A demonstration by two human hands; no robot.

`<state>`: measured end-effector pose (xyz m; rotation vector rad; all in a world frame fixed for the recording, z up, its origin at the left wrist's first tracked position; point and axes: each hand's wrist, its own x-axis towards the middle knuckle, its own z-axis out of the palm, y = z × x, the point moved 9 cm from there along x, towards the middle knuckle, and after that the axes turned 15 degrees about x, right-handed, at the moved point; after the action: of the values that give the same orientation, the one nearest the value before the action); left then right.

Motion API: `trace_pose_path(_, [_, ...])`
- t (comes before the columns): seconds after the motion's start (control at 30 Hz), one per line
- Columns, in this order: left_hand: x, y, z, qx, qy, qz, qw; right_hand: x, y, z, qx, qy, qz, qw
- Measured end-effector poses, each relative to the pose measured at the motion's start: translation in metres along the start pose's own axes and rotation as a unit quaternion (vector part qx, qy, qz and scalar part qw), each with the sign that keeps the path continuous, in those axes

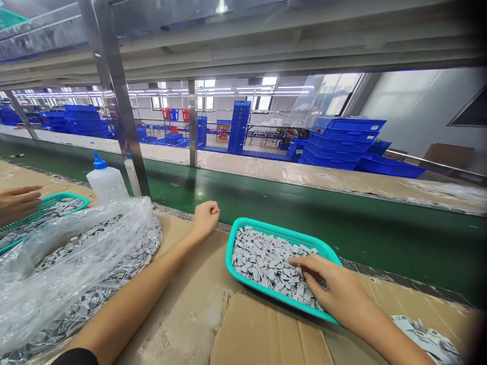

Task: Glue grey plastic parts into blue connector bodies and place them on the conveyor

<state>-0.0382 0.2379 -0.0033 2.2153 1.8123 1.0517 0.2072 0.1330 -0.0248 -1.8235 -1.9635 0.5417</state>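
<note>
A turquoise plastic basket [238, 274] full of small grey plastic parts [266, 258] stands on the cardboard-covered bench. My right hand [335, 286] reaches over its right side, thumb and index finger apart, fingertips touching the top of the pile. My left hand [206, 217] is closed, left of the basket near the bench's far edge. Its curled fingers hide whatever may be inside. Left of my left forearm lies a big clear plastic bag [76, 253] filled with similar grey parts.
A white bottle with a blue nozzle [107, 181] stands behind the bag. Another person's hand [19, 203] is above a second turquoise basket [70, 196]. A green conveyor belt [266, 197] runs beyond the bench. More grey parts [426, 339] lie lower right. A metal post [117, 96] rises here.
</note>
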Motion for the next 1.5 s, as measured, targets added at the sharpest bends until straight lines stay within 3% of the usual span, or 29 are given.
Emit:
trace_pose_path(0.07, [-0.009, 0.033, -0.011, -0.056, -0.008, 0.032, 0.998, 0.000, 0.003, 0.001, -0.006, -0.014, 0.030, 0.999])
trace_pose_path(0.17, [-0.034, 0.093, -0.014, -0.127, -0.079, 0.142, 0.978, -0.001, 0.005, 0.002, -0.009, -0.037, 0.067, 0.997])
trace_pose_path(0.23, [-0.056, 0.125, -0.007, -0.113, -0.143, 0.231, 0.956, -0.002, 0.002, 0.001, -0.004, -0.040, 0.062, 0.997])
trace_pose_path(0.3, [-0.076, 0.141, 0.008, -0.049, -0.214, 0.298, 0.929, -0.003, -0.002, 0.001, 0.006, -0.042, 0.048, 0.998])
trace_pose_path(0.37, [-0.086, 0.142, 0.022, -0.009, -0.263, 0.319, 0.910, -0.004, -0.004, 0.001, 0.020, -0.043, 0.045, 0.998])
trace_pose_path(0.43, [-0.086, 0.140, 0.027, -0.018, -0.276, 0.310, 0.910, -0.005, -0.004, -0.001, 0.038, -0.032, 0.051, 0.997])
trace_pose_path(0.7, [-0.080, 0.134, 0.015, -0.063, -0.197, 0.280, 0.937, -0.008, 0.004, -0.019, 0.123, 0.053, 0.115, 0.984])
trace_pose_path(0.87, [-0.079, 0.140, -0.002, -0.104, -0.139, 0.253, 0.952, -0.011, -0.004, -0.025, 0.187, 0.092, 0.069, 0.976])
trace_pose_path(1.0, [-0.080, 0.144, 0.006, -0.284, -0.220, 0.181, 0.916, -0.014, -0.026, -0.009, 0.265, 0.040, 0.004, 0.963])
trace_pose_path(1.07, [-0.078, 0.138, 0.015, -0.349, -0.241, 0.120, 0.898, -0.014, -0.027, 0.003, 0.319, 0.007, 0.032, 0.947])
trace_pose_path(1.2, [-0.077, 0.133, 0.028, -0.362, -0.262, 0.102, 0.889, -0.013, -0.017, 0.012, 0.403, -0.004, 0.120, 0.908])
trace_pose_path(1.3, [-0.078, 0.133, 0.032, -0.378, -0.272, 0.105, 0.879, -0.012, -0.016, 0.011, 0.437, -0.001, 0.127, 0.891])
trace_pose_path(1.5, [-0.080, 0.127, 0.039, -0.405, -0.315, 0.025, 0.858, -0.012, -0.008, 0.007, 0.475, 0.005, 0.117, 0.872])
